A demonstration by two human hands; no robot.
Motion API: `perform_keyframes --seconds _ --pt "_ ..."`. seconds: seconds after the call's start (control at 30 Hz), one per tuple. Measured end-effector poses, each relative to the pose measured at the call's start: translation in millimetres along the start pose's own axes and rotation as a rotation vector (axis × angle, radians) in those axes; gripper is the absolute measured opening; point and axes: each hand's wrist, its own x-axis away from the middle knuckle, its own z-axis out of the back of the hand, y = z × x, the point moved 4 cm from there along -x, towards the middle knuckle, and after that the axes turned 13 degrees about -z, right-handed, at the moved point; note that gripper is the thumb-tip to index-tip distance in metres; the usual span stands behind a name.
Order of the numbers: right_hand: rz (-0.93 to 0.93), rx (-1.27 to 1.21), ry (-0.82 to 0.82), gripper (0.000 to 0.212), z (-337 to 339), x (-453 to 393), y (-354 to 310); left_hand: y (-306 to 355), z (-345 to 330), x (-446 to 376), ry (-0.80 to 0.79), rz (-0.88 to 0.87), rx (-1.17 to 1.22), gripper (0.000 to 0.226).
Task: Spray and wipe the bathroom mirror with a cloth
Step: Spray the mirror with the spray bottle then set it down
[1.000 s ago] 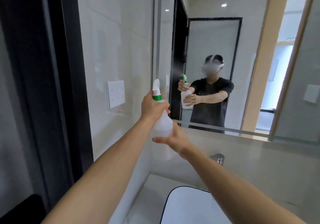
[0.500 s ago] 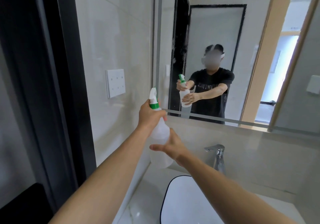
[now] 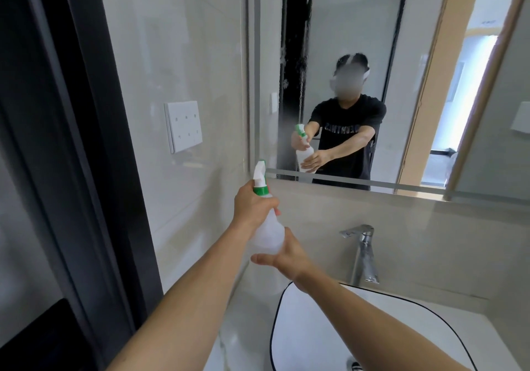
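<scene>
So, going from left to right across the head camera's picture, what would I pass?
Dark door frame → white wall switch plate → spray bottle, gripped at the neck by the left hand and steadied underneath by the right hand → chrome tap.

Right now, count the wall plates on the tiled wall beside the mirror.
1: a white wall plate on the left tiled wall, left of the mirror. Two more white plates appear only as reflections in the mirror.
</scene>
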Motion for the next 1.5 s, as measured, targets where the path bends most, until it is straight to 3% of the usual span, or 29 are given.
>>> perform_keyframes --seconds 0.6,0.8,1.1,1.33,1.5 --pt "0.091 -0.027 0.233 0.074 92 27 -38 74 -81 -17 -0.171 -0.232 0.095 0.043" --pt "0.087 -0.037 0.288 0.072 118 39 -26 77 -113 -12 -0.229 -0.224 0.093 0.038" --pt "0.003 -0.065 0.376 0.086 142 49 13 68 -154 5 -0.309 -0.214 0.069 0.028" --pt "-0.038 -0.074 0.477 0.094 171 71 26 81 -195 22 -0.447 -0.215 0.114 0.033" --pt "-0.060 -0.070 0.553 0.097 198 93 31 91 -225 33 -0.505 -0.226 0.185 0.050"
